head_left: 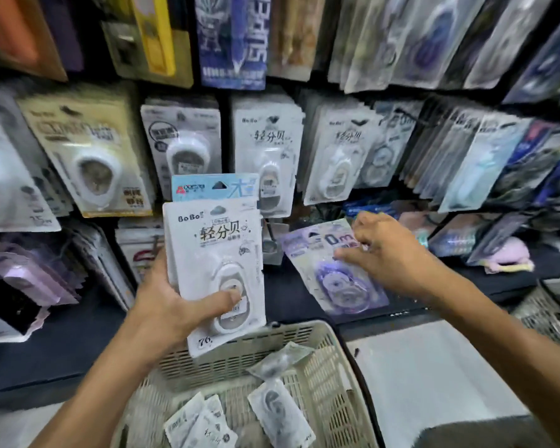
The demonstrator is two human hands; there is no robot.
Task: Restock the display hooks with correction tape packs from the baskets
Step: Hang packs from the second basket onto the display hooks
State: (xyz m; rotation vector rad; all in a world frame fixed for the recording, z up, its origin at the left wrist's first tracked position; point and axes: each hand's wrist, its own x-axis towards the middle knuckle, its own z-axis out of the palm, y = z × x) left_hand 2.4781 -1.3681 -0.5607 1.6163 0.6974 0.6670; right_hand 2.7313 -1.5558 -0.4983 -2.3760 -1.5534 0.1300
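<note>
**Sorting packs before they go on the hooks**

Nearest, at six o'clock, a cream plastic basket (324,360) holds a few loose correction tape packs (280,412) lying flat on its bottom. Just above its far rim the left hand (172,305) grips a small stack of packs (219,266), thumb pressed across the front of a white one and fingers curled behind; the blue top of another pack shows behind it. At three o'clock from that, the right hand (385,253) reaches forward with its fingers curled down onto the top of a purple pack (333,270); it seems to pinch the card's edge, though blur hides the fingertips. Whether that pack already hangs on a hook cannot be told.

Farther off, at twelve o'clock, rows of hanging packs (265,150) fill the wall, among them white ones that look the same as the pack in the left hand.

To do this step well, I judge the purple pack should be held by its top edge so the hang hole stays free, then slid squarely onto a hook of matching packs. The left stack is best kept upright and fanned slightly, so the next pack peels off easily without dropping the rest.
</note>
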